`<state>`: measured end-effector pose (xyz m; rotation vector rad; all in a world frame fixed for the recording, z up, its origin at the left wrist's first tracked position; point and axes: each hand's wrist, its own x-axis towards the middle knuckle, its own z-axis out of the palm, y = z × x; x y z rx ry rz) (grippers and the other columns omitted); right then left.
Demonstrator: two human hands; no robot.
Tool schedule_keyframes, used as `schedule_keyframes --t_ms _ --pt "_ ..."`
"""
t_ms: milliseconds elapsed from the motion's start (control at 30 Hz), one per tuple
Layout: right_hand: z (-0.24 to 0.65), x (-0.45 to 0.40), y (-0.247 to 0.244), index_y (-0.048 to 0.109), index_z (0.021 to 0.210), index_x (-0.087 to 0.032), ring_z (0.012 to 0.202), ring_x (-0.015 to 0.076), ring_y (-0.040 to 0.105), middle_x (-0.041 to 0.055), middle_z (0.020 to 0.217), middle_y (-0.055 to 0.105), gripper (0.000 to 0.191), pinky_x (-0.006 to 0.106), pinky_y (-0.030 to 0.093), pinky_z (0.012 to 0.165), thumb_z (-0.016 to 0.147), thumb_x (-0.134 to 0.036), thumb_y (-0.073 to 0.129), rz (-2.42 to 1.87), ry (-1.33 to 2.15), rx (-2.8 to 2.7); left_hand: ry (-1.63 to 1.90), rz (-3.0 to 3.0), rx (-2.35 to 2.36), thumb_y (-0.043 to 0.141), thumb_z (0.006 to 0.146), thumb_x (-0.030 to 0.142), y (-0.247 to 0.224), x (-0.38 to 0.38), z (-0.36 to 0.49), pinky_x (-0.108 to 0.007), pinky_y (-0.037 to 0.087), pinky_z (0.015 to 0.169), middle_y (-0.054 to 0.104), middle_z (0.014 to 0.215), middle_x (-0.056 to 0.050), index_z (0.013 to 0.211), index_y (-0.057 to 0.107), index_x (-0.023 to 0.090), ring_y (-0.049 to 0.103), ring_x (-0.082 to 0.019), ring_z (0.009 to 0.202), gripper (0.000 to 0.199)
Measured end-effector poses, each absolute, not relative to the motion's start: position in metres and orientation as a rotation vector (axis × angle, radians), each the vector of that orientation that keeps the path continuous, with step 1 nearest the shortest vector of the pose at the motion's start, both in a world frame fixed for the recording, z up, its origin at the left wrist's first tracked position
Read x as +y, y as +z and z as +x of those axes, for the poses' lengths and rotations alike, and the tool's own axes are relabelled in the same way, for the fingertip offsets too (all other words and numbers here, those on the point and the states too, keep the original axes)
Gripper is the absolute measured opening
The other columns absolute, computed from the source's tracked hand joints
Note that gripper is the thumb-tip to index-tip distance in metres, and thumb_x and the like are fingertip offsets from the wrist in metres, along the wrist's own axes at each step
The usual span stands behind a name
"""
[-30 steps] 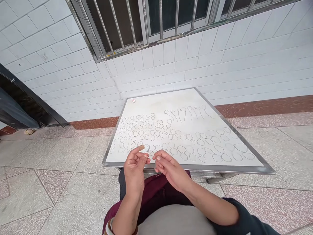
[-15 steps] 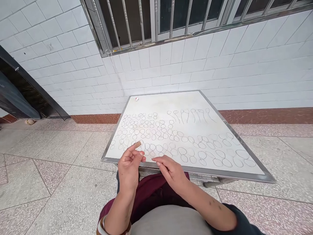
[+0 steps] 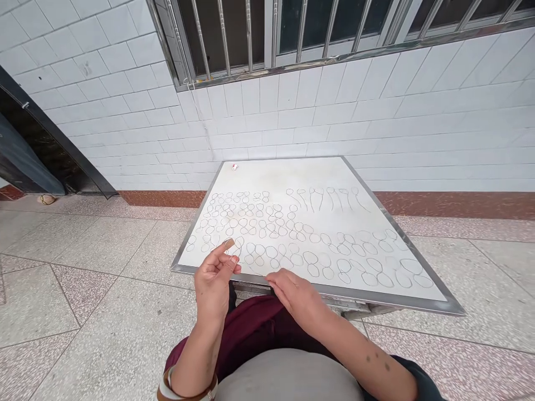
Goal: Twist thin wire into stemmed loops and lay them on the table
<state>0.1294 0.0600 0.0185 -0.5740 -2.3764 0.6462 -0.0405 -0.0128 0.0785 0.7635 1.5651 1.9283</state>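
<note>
Above the near edge of a white table point(image 3: 309, 172) with a grey metal rim, my left hand point(image 3: 215, 278) is raised, its index finger wrapped in a tan band at the tip. The thumb presses toward the other fingers; whatever is pinched there is too fine to make out. To its right, my right hand point(image 3: 296, 292) is closed at the table rim, fingers pressed together, their contents hidden. Many thin dark loops point(image 3: 310, 257) lie in rows on the tabletop, and several loops with loose tails point(image 3: 316, 199) lie toward the back.
A small red-and-white item point(image 3: 234, 166) sits at the table's back left corner. Behind stands a white tiled wall point(image 3: 267, 120) with a barred window point(image 3: 317, 33). At the left is a dark doorway point(image 3: 37, 145). A tan object point(image 3: 46, 199) lies on the floor near it.
My hands have moved slightly apart, the left one to the left and the right one to the right. The fingers of my right hand have drawn in. The view has shifted a little.
</note>
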Motion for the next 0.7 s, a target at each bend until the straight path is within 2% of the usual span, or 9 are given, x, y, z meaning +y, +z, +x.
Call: schedule_keyframes --t_ms 267,400,533,633,700 --pt "0.128 0.066 0.043 0.058 0.112 -0.024 0.081 0.0218 0.061 0.0087 0.096 0.063 0.020 0.037 0.051 0.071 0.096 -0.033 0.050 -0.652 0.727 -2.217 1.865 0.770 1.481 0.073 0.076 0.027 0.072 -0.010 -0.031 -0.024 0.048 0.066 0.057 0.067 0.005 0.116 0.066 0.021 0.056 -0.010 0.061 0.042" --pt "0.109 0.064 0.047 0.063 0.102 -0.025 0.072 0.0183 0.059 0.0052 0.084 0.061 0.018 0.032 0.048 0.065 0.098 -0.026 0.045 -0.600 0.744 -2.165 1.820 0.776 1.409 0.073 0.077 0.029 0.073 -0.010 -0.022 -0.023 0.047 0.062 0.060 0.073 0.002 0.121 0.062 0.022 0.053 -0.010 0.062 0.046" --pt "0.103 0.061 0.045 0.064 0.094 -0.025 0.068 0.0167 0.056 0.0034 0.079 0.060 0.018 0.029 0.045 0.060 0.096 -0.022 0.046 -0.657 0.792 -2.059 1.779 0.817 1.352 0.069 0.081 0.031 0.073 -0.015 -0.020 -0.025 0.048 0.075 0.067 0.085 -0.001 0.126 0.059 0.024 0.057 -0.011 0.073 0.047" --pt "0.105 0.059 0.047 0.063 0.092 -0.025 0.068 0.0160 0.056 0.0029 0.079 0.060 0.015 0.028 0.044 0.059 0.094 -0.022 0.049 -0.684 0.859 -2.010 1.771 0.847 1.341 0.072 0.078 0.027 0.071 -0.019 -0.019 -0.027 0.046 0.089 0.069 0.095 -0.003 0.127 0.059 0.026 0.061 -0.014 0.089 0.051" --pt "0.106 0.058 0.048 0.063 0.093 -0.025 0.068 0.0158 0.055 0.0026 0.080 0.060 0.014 0.028 0.044 0.060 0.094 -0.021 0.049 -0.679 0.870 -1.991 1.778 0.852 1.350 0.074 0.076 0.024 0.069 -0.019 -0.017 -0.029 0.046 0.093 0.069 0.096 -0.003 0.126 0.059 0.026 0.062 -0.014 0.093 0.052"
